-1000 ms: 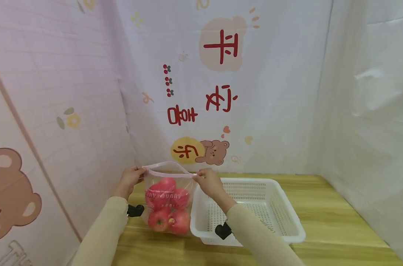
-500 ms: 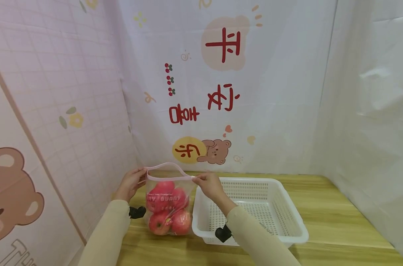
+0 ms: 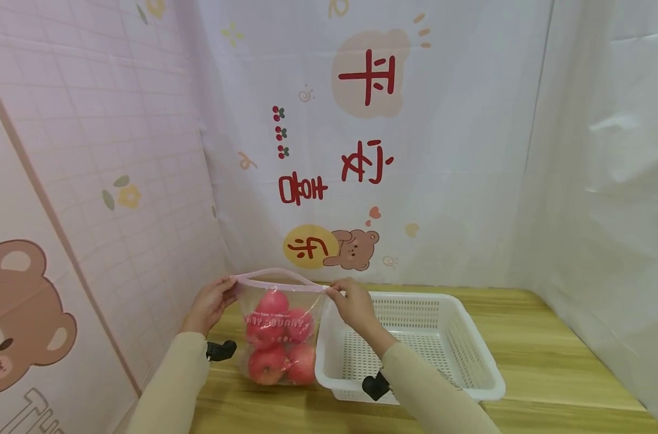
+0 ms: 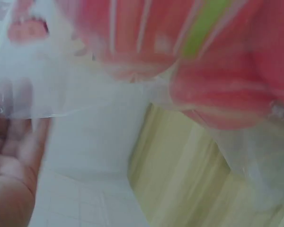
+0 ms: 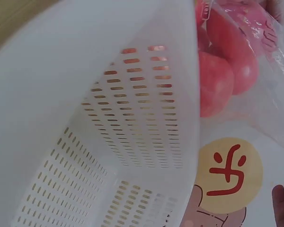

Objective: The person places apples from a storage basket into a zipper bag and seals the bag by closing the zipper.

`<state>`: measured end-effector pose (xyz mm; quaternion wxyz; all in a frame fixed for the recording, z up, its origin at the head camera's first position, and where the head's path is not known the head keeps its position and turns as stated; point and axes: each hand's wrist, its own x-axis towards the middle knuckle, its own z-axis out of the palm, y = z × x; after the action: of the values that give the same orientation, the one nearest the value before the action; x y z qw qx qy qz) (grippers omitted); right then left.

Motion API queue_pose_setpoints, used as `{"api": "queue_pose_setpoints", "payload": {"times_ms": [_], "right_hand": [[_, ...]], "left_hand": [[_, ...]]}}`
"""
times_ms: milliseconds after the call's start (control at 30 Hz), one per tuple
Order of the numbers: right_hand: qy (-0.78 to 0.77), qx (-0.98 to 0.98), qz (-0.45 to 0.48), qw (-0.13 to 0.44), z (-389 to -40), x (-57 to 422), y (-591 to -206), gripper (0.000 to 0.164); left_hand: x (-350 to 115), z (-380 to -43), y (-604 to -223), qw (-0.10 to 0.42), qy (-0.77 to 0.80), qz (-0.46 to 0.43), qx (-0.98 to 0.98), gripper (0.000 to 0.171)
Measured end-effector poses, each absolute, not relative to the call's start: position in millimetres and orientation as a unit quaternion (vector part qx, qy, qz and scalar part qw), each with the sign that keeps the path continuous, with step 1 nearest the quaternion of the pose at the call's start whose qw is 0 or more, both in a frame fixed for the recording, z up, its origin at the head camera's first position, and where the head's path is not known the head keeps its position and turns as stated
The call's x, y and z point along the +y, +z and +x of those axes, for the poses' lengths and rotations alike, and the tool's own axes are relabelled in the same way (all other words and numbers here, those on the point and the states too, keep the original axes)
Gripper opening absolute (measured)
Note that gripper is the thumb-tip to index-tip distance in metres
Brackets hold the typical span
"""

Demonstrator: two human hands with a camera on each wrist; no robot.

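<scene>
A clear zip bag [image 3: 284, 306] with a pink top strip and pink print holds several red apples [image 3: 267, 365]. My left hand [image 3: 208, 303] pinches the left corner of its top strip, and my right hand [image 3: 355, 305] pinches the right corner. Between the hands the mouth of the bag gapes slightly. In the left wrist view the apples [image 4: 217, 90] press against the film, with my left hand [image 4: 14, 165] at the edge of the bag. The right wrist view shows the apples [image 5: 217, 85] inside the bag, just past the basket wall.
A white perforated plastic basket [image 3: 410, 392] stands right of the bag on the wood-grain table [image 3: 546, 355], its left rim close to the bag. Printed cloth walls [image 3: 448, 181] enclose the table at the back and both sides.
The hands have drawn slightly apart, pulling the strip straighter, so the mouth of the bag is narrower than half a second ago. The basket stays in place.
</scene>
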<state>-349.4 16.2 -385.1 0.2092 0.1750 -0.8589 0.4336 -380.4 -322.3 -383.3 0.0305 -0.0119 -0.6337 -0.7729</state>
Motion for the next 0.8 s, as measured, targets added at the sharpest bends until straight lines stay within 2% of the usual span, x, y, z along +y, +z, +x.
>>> {"api": "queue_pose_setpoints", "payload": {"times_ms": [200, 300, 433, 600, 800], "right_hand": [[0.510, -0.813, 0.170, 0.223, -345.3, 27.5, -376.7, 0.020], [0.531, -0.802, 0.159, 0.220, -346.4, 29.1, -377.6, 0.019], [0.505, -0.821, 0.166, 0.210, -348.1, 24.7, -385.6, 0.020], [0.477, -0.844, 0.173, 0.174, -347.7, 16.0, -391.9, 0.022], [0.481, -0.847, 0.161, 0.161, -348.4, 11.1, -391.4, 0.022]], "left_hand": [[-319.5, -378.2, -367.0, 0.043, -0.825, -0.043, -0.562, 0.018], [-315.5, -381.2, -361.7, 0.068, -0.817, -0.041, -0.572, 0.014], [-315.4, -385.5, -369.2, 0.092, -0.731, 0.020, -0.676, 0.018], [-318.8, -386.1, -386.4, 0.067, -0.669, 0.087, -0.735, 0.025], [-319.5, -386.2, -393.0, 0.061, -0.635, 0.093, -0.765, 0.033]]}}
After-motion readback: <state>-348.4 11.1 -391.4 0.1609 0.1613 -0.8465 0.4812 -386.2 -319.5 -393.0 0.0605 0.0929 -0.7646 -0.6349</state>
